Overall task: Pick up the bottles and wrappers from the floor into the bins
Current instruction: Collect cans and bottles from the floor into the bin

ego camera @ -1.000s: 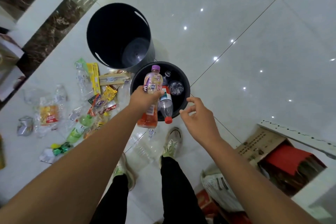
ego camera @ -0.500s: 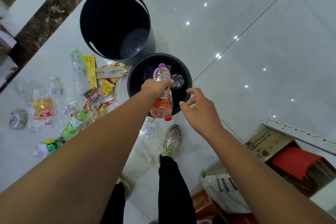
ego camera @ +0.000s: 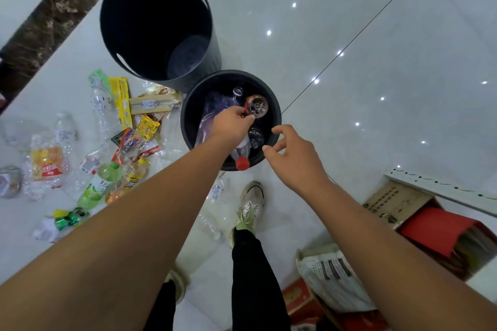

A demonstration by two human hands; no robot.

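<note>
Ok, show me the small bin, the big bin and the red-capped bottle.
small bin (ego camera: 197,97): head view, on its inner left wall.
big bin (ego camera: 150,21): head view, on its dark inner wall.
red-capped bottle (ego camera: 242,163): head view, on its red cap.

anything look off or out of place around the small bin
Yes: the red-capped bottle juts from under the left hand, its cap hanging past the near rim of the small bin instead of inside. Whether the fingers hold it is hidden.
</note>
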